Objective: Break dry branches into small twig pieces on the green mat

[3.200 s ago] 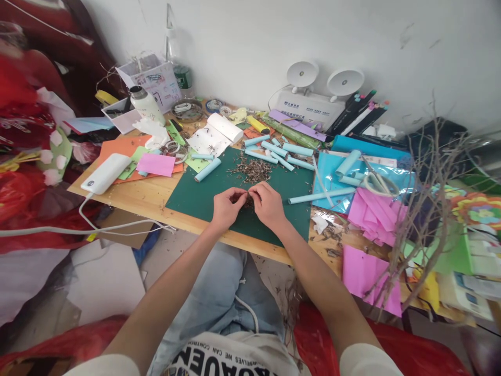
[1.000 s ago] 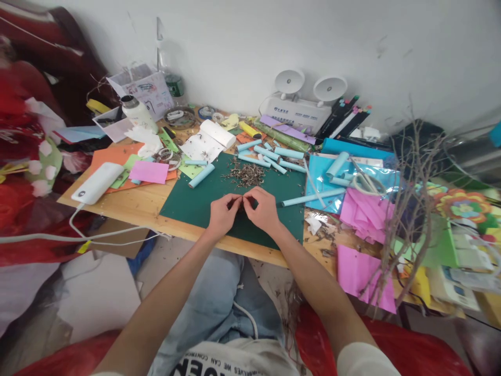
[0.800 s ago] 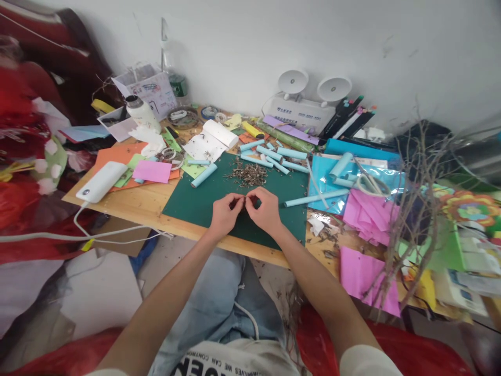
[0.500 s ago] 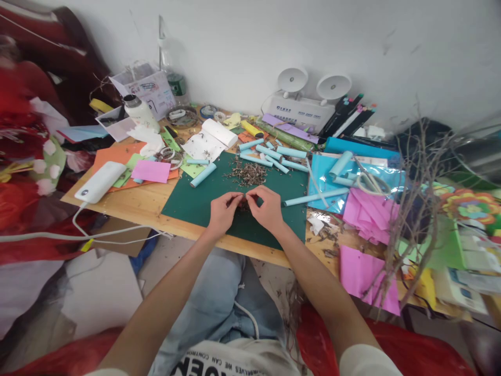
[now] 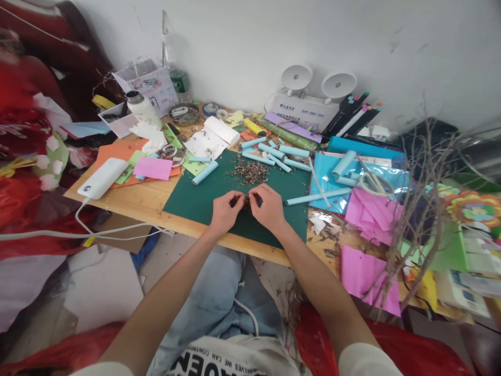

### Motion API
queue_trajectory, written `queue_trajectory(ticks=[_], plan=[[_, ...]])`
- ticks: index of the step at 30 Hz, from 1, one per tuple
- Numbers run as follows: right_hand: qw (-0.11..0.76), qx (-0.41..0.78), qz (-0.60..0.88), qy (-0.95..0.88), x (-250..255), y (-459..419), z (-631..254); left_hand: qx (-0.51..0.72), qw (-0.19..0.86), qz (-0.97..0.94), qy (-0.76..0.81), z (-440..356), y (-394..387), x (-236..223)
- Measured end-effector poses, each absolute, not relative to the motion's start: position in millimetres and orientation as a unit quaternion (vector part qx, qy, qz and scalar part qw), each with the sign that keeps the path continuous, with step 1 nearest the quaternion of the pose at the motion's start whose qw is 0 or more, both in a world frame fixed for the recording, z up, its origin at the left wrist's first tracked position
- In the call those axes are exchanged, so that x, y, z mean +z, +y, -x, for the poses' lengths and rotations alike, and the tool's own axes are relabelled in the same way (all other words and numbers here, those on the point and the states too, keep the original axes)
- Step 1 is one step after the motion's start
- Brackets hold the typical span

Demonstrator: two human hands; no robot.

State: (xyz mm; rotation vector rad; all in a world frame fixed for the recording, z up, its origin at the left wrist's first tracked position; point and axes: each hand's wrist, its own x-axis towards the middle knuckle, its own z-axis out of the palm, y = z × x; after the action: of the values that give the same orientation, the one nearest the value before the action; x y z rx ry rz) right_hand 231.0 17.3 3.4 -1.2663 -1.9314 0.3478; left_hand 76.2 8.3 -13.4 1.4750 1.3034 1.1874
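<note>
My left hand [image 5: 227,211] and my right hand [image 5: 267,208] meet tip to tip low over the green cutting mat [image 5: 191,198]. Thumb and fingers of each are pinched together. Whatever they hold is too small to make out; dark brown bits show just below the fingertips. Right beyond the hands lies a loose pile of short brown twig bits [image 5: 252,171]. Several light-blue paper tubes [image 5: 293,151] are scattered behind the pile. One blue tube [image 5: 205,172] rests at the mat's left, and a long blue tube [image 5: 317,197] lies close to my right hand.
A white power bank [image 5: 102,178] with a cable is at the table's left. On the right are scissors [image 5: 376,184], pink paper [image 5: 371,214] and upright dry branches [image 5: 426,235]. A white router-like box [image 5: 301,108] and a bottle [image 5: 178,78] stand against the wall.
The whole view has shifted slightly. Both hands stay in nearly the same place, fingertips still together, with the fingers slightly rearranged. The pile and tubes look unchanged.
</note>
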Motion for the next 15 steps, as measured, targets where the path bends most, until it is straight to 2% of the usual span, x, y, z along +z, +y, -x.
queue_trajectory(ticks=[9, 15], plan=[[0.332, 0.133, 0.525, -0.772, 6.5, 17.8, -231.3, 0.493, 0.397, -0.548, 0.547, -76.5, 11.5, -11.4], [0.385, 0.15, 0.479, -0.774, 9.1, 16.6, -230.5, 0.481, 0.396, -0.574, 0.531, -74.6, 12.7, -16.1]])
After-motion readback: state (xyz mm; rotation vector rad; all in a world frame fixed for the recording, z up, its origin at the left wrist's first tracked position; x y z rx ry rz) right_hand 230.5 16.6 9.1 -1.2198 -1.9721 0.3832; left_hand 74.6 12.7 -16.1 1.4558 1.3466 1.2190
